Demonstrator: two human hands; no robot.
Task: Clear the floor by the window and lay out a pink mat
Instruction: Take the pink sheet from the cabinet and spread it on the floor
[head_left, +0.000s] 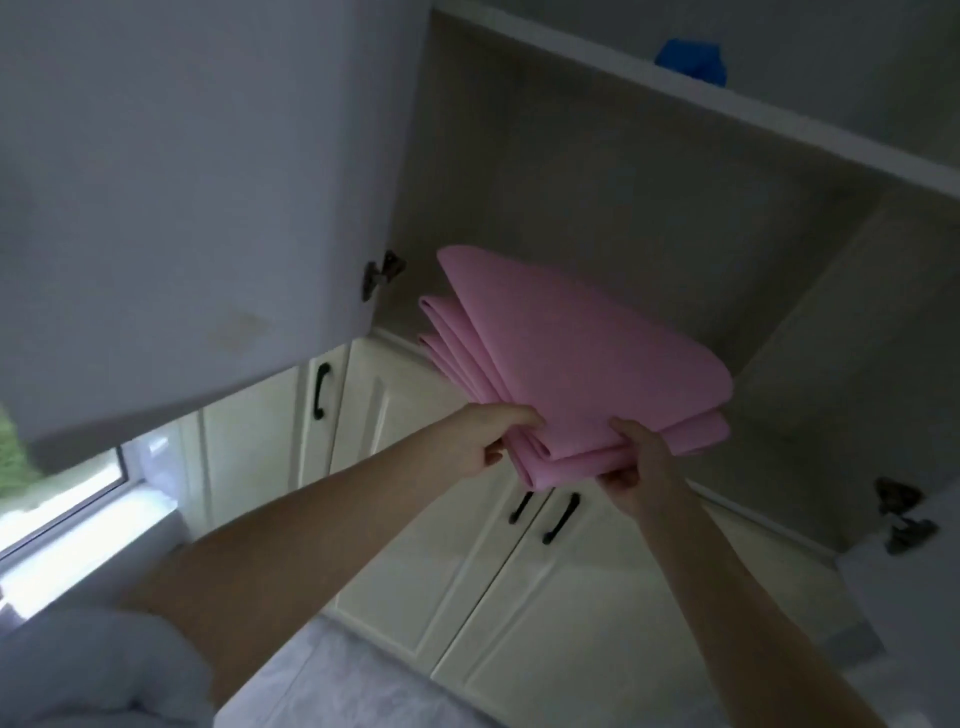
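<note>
A folded pink mat (566, 353) is held up at the mouth of an open upper cupboard (597, 171); its far end reaches into the cupboard and its folded layers fan apart on the left. My left hand (485, 434) grips the mat's near left edge. My right hand (641, 465) grips the near corner, thumb on top and fingers underneath. Both arms stretch up from the bottom of the view.
The cupboard's left door (182, 208) hangs open, and part of the right door (914, 571) with its hinges shows at right. Cream lower cabinets (457, 561) with black handles stand below. A window (67, 493) is at lower left. A blue object (691, 57) sits on the shelf above.
</note>
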